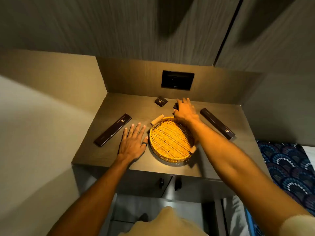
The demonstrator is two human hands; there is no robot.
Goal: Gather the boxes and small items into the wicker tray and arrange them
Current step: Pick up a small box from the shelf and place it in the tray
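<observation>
An empty round wicker tray (171, 140) with two rolled handles sits in the middle of the wooden counter. My left hand (133, 141) lies flat and open on the counter just left of it. My right hand (185, 110) reaches over the tray's far rim and closes on a small dark box (175, 106), mostly hidden under the fingers. Another small dark box (160, 101) lies behind the tray. One long dark box (113, 129) lies at the left and a second long dark box (217, 123) at the right.
A dark wall socket panel (177, 80) is set in the back wall of the niche. Wooden side walls close in the counter (102, 157). Cabinet doors with dark handles (177, 183) hang below the front edge. Patterned blue fabric (289, 171) lies at the right.
</observation>
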